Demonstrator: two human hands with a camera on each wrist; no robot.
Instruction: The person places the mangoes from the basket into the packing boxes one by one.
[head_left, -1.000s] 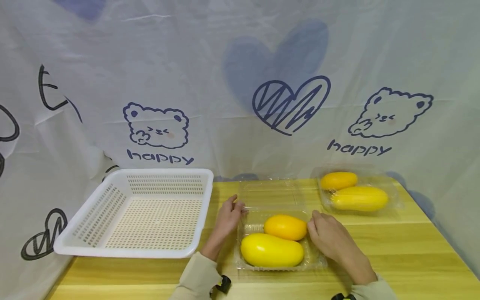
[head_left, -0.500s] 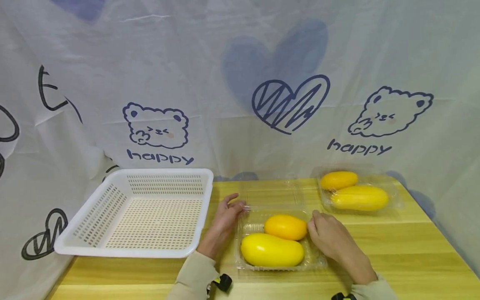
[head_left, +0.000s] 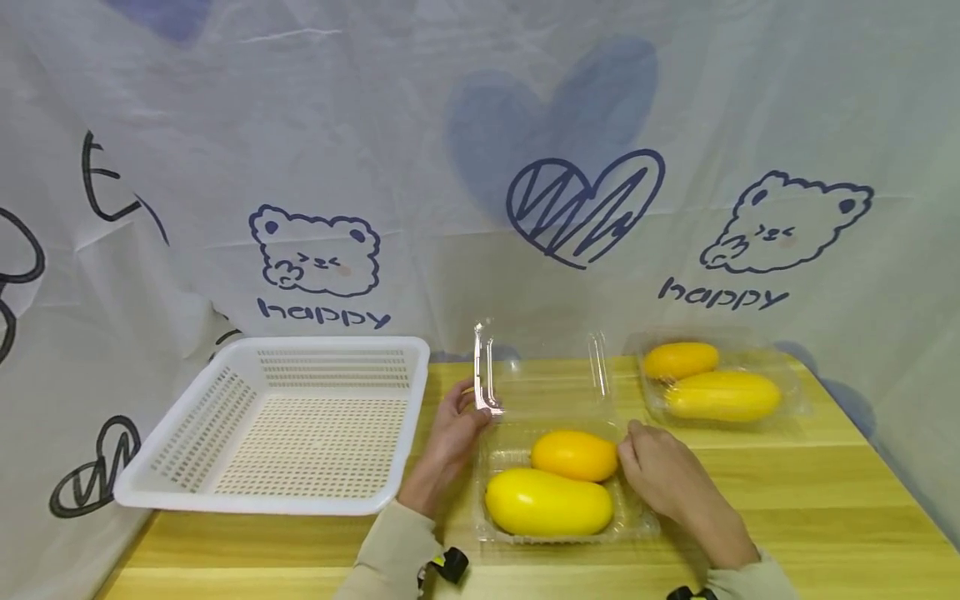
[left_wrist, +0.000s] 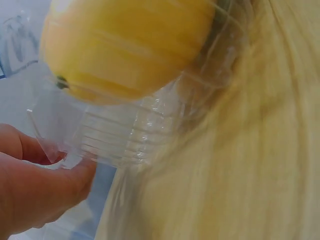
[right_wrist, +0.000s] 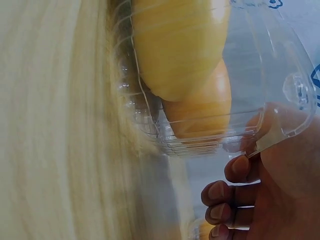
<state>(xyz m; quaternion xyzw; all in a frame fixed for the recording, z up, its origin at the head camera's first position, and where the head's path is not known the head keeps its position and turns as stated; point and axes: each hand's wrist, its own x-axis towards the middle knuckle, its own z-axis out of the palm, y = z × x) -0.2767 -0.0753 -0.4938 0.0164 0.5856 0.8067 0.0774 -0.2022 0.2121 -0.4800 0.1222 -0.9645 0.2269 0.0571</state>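
A clear plastic clamshell box [head_left: 636,525] stands at the table's front middle with its hinged lid [head_left: 543,379] tilted up at the back. Inside lie a large yellow oblong fruit [head_left: 549,502] and a smaller orange-yellow one [head_left: 573,456] behind it. My left hand [head_left: 452,437] pinches the box's left edge near the hinge, thumb at the lid's corner. In the left wrist view, thumb and finger meet on the thin plastic edge. On the other side, my right hand [head_left: 663,471] grips the right rim between thumb and curled fingers, as the right wrist view also shows.
To the left sits a white perforated basket [head_left: 408,417] with nothing in it. A second clear box [head_left: 791,400] at the back right holds two yellow fruits [head_left: 723,396]. A printed cloth [head_left: 450,167] hangs right behind the wooden table [head_left: 810,517].
The lid has risen from lying nearly flat to a tilt. My left hand has shifted its fingers under the lid's left corner. The right hand has kept its place.
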